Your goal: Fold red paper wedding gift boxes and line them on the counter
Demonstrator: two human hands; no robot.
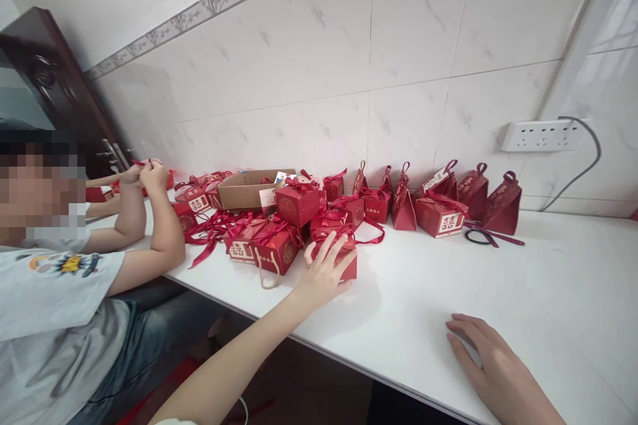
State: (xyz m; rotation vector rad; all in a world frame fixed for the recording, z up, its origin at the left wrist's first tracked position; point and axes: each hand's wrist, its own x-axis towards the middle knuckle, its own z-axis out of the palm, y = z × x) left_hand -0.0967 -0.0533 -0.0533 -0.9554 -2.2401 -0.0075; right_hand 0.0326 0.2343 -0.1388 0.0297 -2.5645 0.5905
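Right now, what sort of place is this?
Probably a room in a home or small workshop; I can't tell which. It looks used for tabletop handwork: a long white table bears many red boxes, against a tiled wall, with a dark door beyond.

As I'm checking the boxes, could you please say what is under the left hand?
A red box is there, showing between and beside the fingers. The left hand covers much of the rest, so any print there cannot be seen.

The left grip (323,273) touches a red box (351,269), the right grip (498,362) over the white table (409,319).
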